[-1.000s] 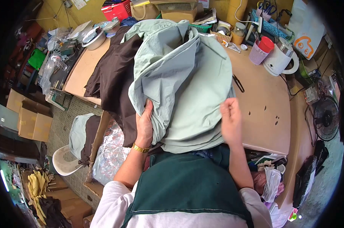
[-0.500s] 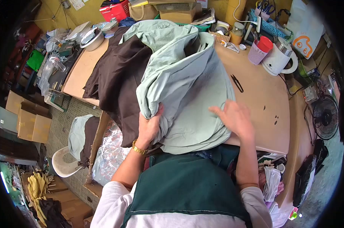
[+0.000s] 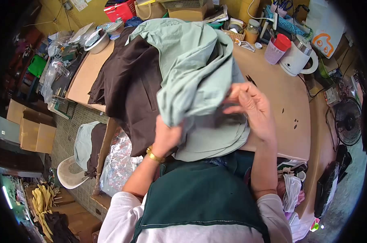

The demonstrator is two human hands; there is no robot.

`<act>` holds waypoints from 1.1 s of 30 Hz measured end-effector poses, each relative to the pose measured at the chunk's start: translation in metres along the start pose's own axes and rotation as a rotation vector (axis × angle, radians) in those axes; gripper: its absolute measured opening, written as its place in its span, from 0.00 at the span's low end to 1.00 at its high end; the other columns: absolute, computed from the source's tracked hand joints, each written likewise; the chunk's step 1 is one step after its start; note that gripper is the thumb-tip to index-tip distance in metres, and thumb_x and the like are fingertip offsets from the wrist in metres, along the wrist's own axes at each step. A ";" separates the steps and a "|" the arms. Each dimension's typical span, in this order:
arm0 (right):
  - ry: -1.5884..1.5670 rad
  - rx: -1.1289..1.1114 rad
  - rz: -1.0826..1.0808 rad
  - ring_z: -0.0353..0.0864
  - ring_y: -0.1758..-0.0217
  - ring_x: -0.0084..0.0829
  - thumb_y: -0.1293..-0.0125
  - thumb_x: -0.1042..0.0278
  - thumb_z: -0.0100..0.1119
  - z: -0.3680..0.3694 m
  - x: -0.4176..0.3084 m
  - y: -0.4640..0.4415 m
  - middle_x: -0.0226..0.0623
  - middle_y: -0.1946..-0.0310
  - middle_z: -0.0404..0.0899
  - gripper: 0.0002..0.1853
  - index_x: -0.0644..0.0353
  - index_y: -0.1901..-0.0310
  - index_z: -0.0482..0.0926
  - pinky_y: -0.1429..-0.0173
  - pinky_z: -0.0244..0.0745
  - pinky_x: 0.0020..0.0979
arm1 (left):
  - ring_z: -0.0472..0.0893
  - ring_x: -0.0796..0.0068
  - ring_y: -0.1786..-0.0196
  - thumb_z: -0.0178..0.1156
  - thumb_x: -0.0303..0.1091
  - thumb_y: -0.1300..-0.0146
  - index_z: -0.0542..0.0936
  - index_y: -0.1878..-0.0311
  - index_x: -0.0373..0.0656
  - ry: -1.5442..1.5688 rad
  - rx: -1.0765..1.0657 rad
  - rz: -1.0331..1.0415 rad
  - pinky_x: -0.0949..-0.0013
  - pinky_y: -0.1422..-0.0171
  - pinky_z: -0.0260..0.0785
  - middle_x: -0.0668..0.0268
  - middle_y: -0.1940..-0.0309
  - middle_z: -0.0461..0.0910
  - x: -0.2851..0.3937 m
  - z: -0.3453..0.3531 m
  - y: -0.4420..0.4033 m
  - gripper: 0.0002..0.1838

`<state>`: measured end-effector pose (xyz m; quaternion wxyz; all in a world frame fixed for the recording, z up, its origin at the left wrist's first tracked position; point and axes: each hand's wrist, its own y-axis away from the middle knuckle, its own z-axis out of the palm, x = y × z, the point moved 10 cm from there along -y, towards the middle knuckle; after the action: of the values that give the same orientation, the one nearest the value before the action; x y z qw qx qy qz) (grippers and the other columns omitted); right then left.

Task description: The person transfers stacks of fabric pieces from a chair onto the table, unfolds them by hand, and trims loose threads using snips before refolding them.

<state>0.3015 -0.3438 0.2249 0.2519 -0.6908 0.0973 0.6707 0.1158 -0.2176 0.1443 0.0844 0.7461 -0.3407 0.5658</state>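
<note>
A pale green and dark brown garment (image 3: 193, 73) lies heaped over the table, its brown part (image 3: 128, 81) on the left with a slit like a pocket opening. My left hand (image 3: 167, 135), a gold band at its wrist, is closed around a bunched green fold and holds it raised; motion blurs the fold. At the right edge of that fold is my right hand (image 3: 254, 109), its fingers bent and apart. Its fingertips overlap the cloth's edge and are slightly blurred, and I see no cloth clearly gripped. Several flat green layers (image 3: 216, 141) lie beneath.
Black thread snips (image 3: 251, 80) lie right of the cloth, partly hidden by my right hand. Behind stand a white kettle (image 3: 295, 60), a pink cup (image 3: 276, 50) and a jar (image 3: 252, 29). A fan (image 3: 347, 121) is at right; a white chair (image 3: 68, 174) holds more cloth at left.
My left hand has shifted right and slightly down with the bunched green fold, which now swings across the lower layers. My right hand has risen to the fold's edge, its fingers now bent.
</note>
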 end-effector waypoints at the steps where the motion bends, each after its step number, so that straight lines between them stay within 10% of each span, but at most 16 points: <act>1: 0.068 0.055 0.050 0.82 0.65 0.28 0.27 0.58 0.55 -0.016 0.011 0.001 0.35 0.72 0.80 0.16 0.65 0.62 0.78 0.66 0.73 0.30 | 0.81 0.63 0.51 0.63 0.28 0.42 0.80 0.47 0.36 0.121 0.048 -0.122 0.67 0.48 0.71 0.55 0.54 0.83 -0.020 -0.010 -0.003 0.18; 5: 1.214 -0.038 0.521 0.82 0.67 0.38 0.31 0.62 0.58 -0.073 0.073 0.024 0.46 0.69 0.79 0.14 0.68 0.64 0.77 0.64 0.73 0.37 | 0.75 0.76 0.47 0.61 0.30 0.35 0.77 0.42 0.35 0.463 0.133 -0.290 0.72 0.39 0.64 0.67 0.47 0.79 -0.040 -0.019 -0.004 0.19; 11: 0.846 0.117 0.162 0.76 0.68 0.36 0.32 0.70 0.52 -0.069 0.079 0.030 0.42 0.72 0.76 0.09 0.66 0.68 0.73 0.60 0.71 0.34 | 0.76 0.76 0.47 0.66 0.35 0.38 0.76 0.42 0.35 0.457 0.129 -0.254 0.72 0.39 0.65 0.66 0.50 0.80 -0.041 -0.016 -0.003 0.23; 13: 0.124 0.223 0.211 0.71 0.70 0.26 0.31 0.72 0.49 -0.072 0.092 0.024 0.30 0.72 0.74 0.07 0.63 0.67 0.72 0.60 0.68 0.28 | 0.76 0.72 0.46 0.69 0.40 0.41 0.75 0.41 0.35 0.294 -0.114 -0.255 0.69 0.38 0.66 0.62 0.48 0.80 -0.025 0.000 0.004 0.29; 17: -0.267 0.263 0.026 0.70 0.69 0.19 0.27 0.72 0.47 -0.026 0.042 0.001 0.23 0.70 0.73 0.07 0.61 0.64 0.73 0.60 0.69 0.23 | 0.70 0.42 0.36 0.74 0.49 0.54 0.70 0.36 0.42 -0.454 -0.226 0.376 0.52 0.36 0.69 0.48 0.35 0.68 0.086 0.046 0.025 0.43; 20: -0.620 -0.257 0.047 0.76 0.68 0.21 0.26 0.67 0.51 0.019 0.023 -0.005 0.27 0.66 0.77 0.07 0.61 0.60 0.75 0.60 0.72 0.22 | 0.81 0.46 0.51 0.67 0.34 0.50 0.80 0.48 0.40 -0.434 -0.177 0.348 0.57 0.48 0.74 0.49 0.57 0.82 0.031 0.034 0.011 0.23; 23: 0.366 0.167 0.231 0.83 0.69 0.30 0.31 0.58 0.61 -0.045 0.051 0.001 0.39 0.75 0.80 0.17 0.67 0.63 0.75 0.68 0.74 0.34 | 0.82 0.67 0.55 0.62 0.24 0.48 0.79 0.51 0.35 0.126 0.008 -0.114 0.67 0.48 0.71 0.58 0.59 0.84 -0.024 -0.006 -0.006 0.18; 26: 1.262 -0.117 0.326 0.81 0.71 0.41 0.32 0.60 0.59 -0.073 0.106 0.019 0.47 0.80 0.76 0.18 0.71 0.65 0.74 0.65 0.73 0.41 | 0.79 0.71 0.50 0.62 0.22 0.48 0.77 0.47 0.33 0.282 0.045 -0.282 0.69 0.44 0.69 0.62 0.53 0.82 -0.051 -0.009 -0.005 0.22; 33: 0.800 0.165 0.285 0.80 0.65 0.40 0.30 0.66 0.52 -0.066 0.097 0.017 0.50 0.71 0.79 0.12 0.69 0.58 0.74 0.56 0.72 0.40 | 0.78 0.71 0.49 0.62 0.23 0.45 0.77 0.44 0.34 0.274 0.008 -0.253 0.68 0.42 0.69 0.62 0.50 0.81 -0.029 -0.004 -0.006 0.22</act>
<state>0.3589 -0.3698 0.1250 0.1536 -0.8536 0.3348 0.3684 0.1123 -0.1992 0.1209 0.1973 0.6992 -0.2274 0.6484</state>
